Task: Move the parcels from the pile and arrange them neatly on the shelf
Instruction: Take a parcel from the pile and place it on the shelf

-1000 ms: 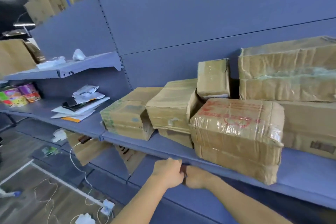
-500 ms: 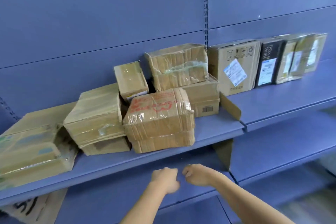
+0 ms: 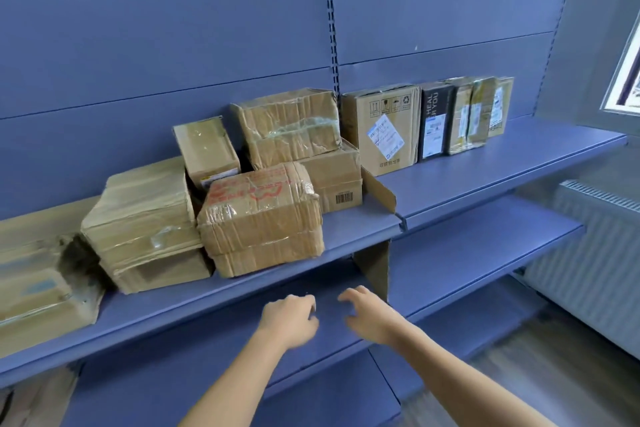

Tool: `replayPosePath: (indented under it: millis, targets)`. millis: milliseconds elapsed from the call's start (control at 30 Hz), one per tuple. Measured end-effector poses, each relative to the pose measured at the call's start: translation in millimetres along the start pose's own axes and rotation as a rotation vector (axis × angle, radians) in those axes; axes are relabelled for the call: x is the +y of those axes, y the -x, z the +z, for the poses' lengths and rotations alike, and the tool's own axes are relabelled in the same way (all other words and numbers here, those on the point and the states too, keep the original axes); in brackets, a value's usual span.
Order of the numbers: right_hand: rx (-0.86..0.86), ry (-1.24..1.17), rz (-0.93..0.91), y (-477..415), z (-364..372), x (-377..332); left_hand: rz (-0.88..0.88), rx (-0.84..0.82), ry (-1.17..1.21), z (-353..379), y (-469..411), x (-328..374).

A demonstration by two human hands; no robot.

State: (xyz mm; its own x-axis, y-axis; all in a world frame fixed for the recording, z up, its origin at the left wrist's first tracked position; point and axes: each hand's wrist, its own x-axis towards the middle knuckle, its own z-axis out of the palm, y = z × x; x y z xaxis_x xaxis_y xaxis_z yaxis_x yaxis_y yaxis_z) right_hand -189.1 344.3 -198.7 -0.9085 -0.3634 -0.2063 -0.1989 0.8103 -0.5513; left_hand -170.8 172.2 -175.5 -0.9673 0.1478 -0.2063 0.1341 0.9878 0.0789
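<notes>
The red-printed parcel [image 3: 261, 218] sits at the shelf's [image 3: 346, 239] front edge, so both empty hands, left hand [image 3: 289, 317] loosely curled, right hand [image 3: 369, 314] spread, probably reach for it.

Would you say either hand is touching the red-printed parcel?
Apart: the head view shows left hand and right hand below the shelf edge, under the red-printed parcel.

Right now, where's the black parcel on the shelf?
The black parcel stands upright toward the right of the shelf, in the neat row between the labelled cardboard box and a taped brown parcel.
</notes>
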Motion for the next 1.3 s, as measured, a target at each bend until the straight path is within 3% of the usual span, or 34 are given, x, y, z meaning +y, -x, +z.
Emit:
replayPosePath:
  millis: [133,400,600,833,933,1033,1133,1300]
  targets:
    - [0.111,-0.053,-0.06,-12.8,-11.0,-29.6,0.045,0.167,0.069,-43.6,5.3,-15.7]
    - [0.117,-0.103,-0.185,-28.9,-6.6,-88.8,0.13,0.774,0.129,-180.5,-4.9,-81.6]
    - [0.321,0.001,-0.325,-17.6,-36.9,-124.2,-0.115,0.738,-0.23,-233.6,-49.3,-144.3]
    - [0.717,0.128,-0.513,-33.1,-94.0,-164.6,-0.306,0.505,-0.319,-240.5,-79.7,-161.9]
    - [0.602,0.27,-0.38,-54.1,-102.9,-167.1,-0.302,0.461,-0.332,-235.4,-88.1,-163.2]
    - [0.465,0.378,-0.319,-68.1,-93.5,-160.6,-0.295,0.514,-0.389,-233.8,-90.3,-164.8]
    - [0.521,0.459,-0.353,-75.5,-81.3,-149.6,-0.263,0.587,-0.36,-236.7,-87.8,-170.0]
    - [0.568,0.475,-0.37,-79.8,-83.2,-148.0,-0.169,0.887,-0.091,-260.7,-64.4,-166.1]
